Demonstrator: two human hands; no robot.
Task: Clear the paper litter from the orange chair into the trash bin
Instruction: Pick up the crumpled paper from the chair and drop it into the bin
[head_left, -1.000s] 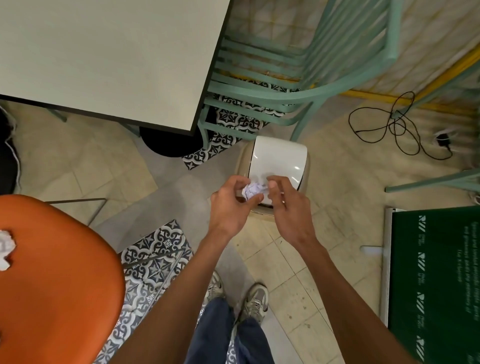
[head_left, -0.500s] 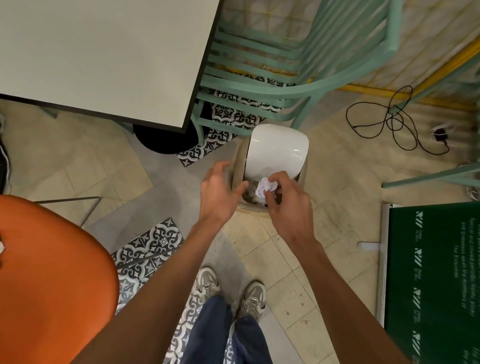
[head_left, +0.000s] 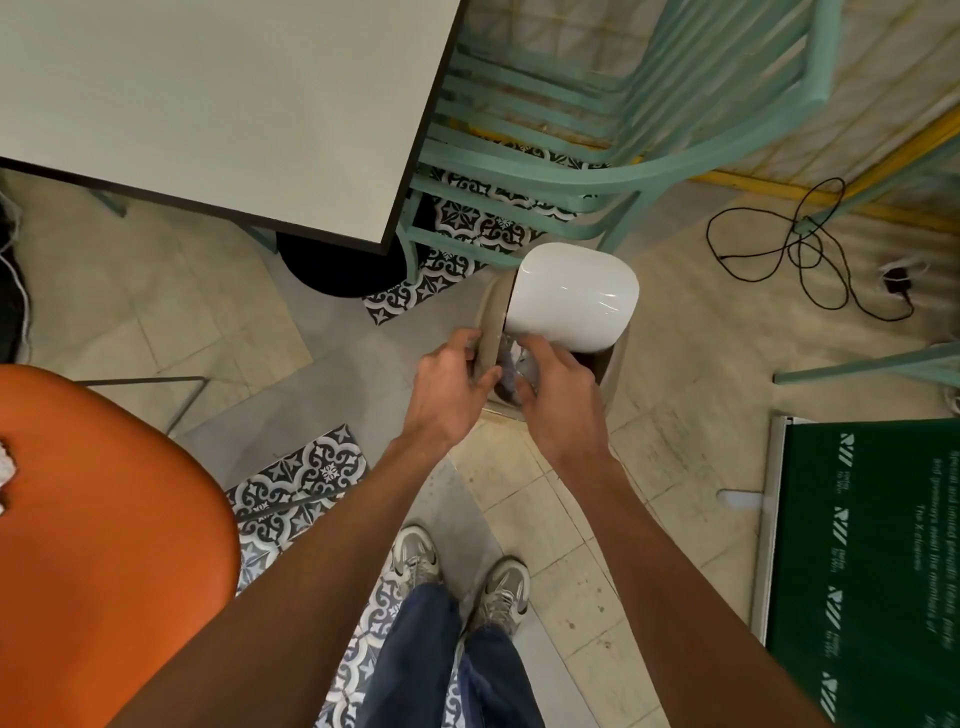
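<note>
Left hand (head_left: 451, 375) curls round the trash bin (head_left: 491, 322) rim, probably to steady it. Right hand (head_left: 563, 387) is cupped over the opening right beside it, below the white lid (head_left: 571, 296). Paper wad (head_left: 521, 364) sits at its fingertips; can't tell if it's pinched or released. Another paper scrap (head_left: 6, 465) lies on the orange chair (head_left: 114, 519), well left of the left hand, so the job isn't done.

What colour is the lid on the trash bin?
Glossy white lid; the trash bin beneath is beige. Head view shows it.
</note>
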